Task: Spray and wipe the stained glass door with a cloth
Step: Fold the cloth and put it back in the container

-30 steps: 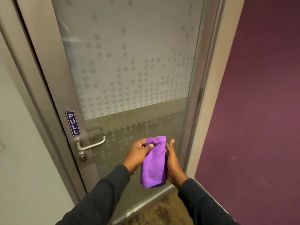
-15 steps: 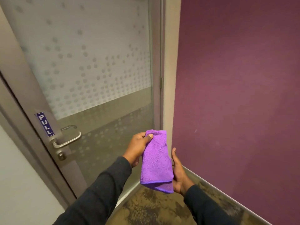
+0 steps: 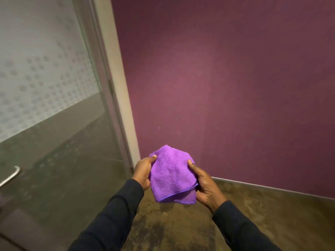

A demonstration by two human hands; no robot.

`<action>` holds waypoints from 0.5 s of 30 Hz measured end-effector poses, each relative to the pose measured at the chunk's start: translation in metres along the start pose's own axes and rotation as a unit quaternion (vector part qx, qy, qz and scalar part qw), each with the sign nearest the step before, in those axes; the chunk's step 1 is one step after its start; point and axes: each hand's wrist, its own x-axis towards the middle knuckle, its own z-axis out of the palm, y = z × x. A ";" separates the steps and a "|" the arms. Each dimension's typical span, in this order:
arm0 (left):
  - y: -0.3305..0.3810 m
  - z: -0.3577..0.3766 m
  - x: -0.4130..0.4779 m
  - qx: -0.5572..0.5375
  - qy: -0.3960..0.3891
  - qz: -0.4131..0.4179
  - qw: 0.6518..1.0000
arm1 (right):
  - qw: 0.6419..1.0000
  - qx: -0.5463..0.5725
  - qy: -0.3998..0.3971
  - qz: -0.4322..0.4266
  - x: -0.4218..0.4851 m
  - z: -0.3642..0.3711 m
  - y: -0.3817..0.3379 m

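A purple microfibre cloth [image 3: 171, 175] hangs loosely folded between both hands, in front of the purple wall. My left hand [image 3: 144, 170] pinches its upper left edge with thumb on top. My right hand [image 3: 204, 183] grips its right side and cups it from below. The glass door [image 3: 47, 98] with a frosted dot pattern fills the left of the view, apart from the cloth. No spray bottle is in view.
The door's metal lever handle [image 3: 10, 176] shows at the far left edge. A beige door frame [image 3: 117, 84] separates the door from the purple wall [image 3: 226, 78]. Mottled brown carpet [image 3: 181, 225] lies below, with a metal skirting strip [image 3: 272, 187].
The view has swung right, so the door slid left and the PULL sign left the frame. The cloth has been opened wider and my right hand has come round to grip it.
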 end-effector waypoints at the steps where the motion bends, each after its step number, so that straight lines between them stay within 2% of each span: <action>1: -0.011 0.012 -0.005 0.016 -0.013 -0.004 1.000 | 1.000 0.015 0.017 -0.013 -0.015 -0.008 -0.004; 6: -0.063 0.090 -0.043 0.066 -0.102 -0.026 0.992 | 0.991 0.057 0.072 -0.099 -0.096 -0.052 -0.034; 10: -0.103 0.148 -0.083 0.057 -0.222 -0.127 0.965 | 0.979 0.054 0.116 -0.156 -0.161 -0.088 -0.052; 15: -0.172 0.226 -0.149 0.079 -0.316 -0.152 0.933 | 0.957 0.080 0.157 -0.230 -0.277 -0.156 -0.073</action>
